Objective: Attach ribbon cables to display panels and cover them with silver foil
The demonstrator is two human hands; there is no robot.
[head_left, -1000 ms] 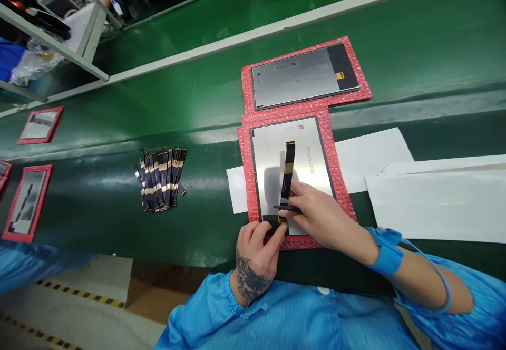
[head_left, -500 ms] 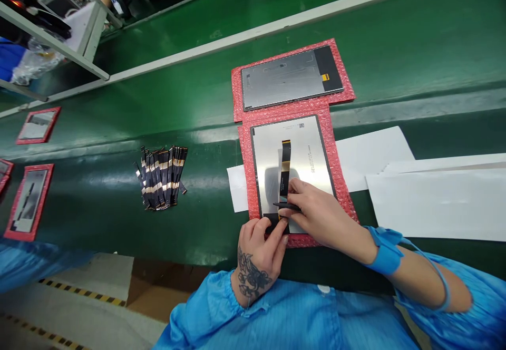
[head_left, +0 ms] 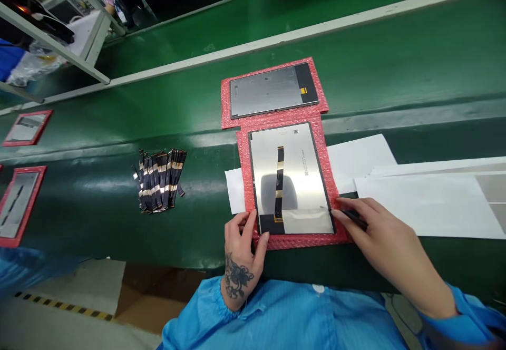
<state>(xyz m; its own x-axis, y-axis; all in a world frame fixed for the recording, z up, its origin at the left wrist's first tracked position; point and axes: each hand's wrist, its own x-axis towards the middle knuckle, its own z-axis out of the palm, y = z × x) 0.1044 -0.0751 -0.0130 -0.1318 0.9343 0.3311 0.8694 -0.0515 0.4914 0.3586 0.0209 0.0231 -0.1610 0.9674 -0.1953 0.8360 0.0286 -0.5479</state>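
A silver display panel lies face down on a red bubble-wrap sheet at the near edge of the green belt. A black and gold flex cable runs down its middle. My left hand pinches the sheet's near left corner beside the panel. My right hand rests at the panel's right edge, fingers closed round a thin black tool. A second panel on its own red sheet lies just beyond.
A fanned pile of several flex cables lies to the left on the belt. White paper sheets spread out to the right. More panels on red sheets sit at the far left. A metal frame stands at the top left.
Both hands left the flex cable's lower end: the right moved to the panel's right edge with the tool, the left to the sheet's near left corner. The far panel drifted left.
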